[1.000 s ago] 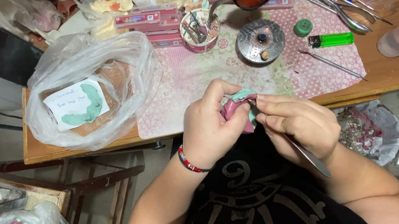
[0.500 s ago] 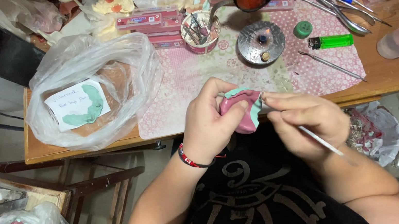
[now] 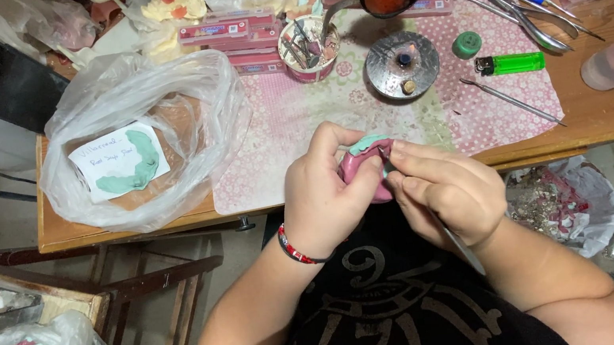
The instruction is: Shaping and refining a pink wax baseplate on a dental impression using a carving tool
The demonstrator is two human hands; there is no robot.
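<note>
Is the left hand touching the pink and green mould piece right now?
Touching. The head view shows the left hand wrapped around the pink and green mould piece, fingers pressed against it with no gap.

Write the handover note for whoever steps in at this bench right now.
Left hand: grips the pink and green mould, held above the table's near edge.
Right hand: holds a thin metal tool, fingertips pressed to the mould's top edge.
On the table: burner, green lighter, loose pick, cup of tools, plastic bag with a second cast.
Done: mould in hand, tool at it.
Left: work on the mould looks unfinished.
</note>
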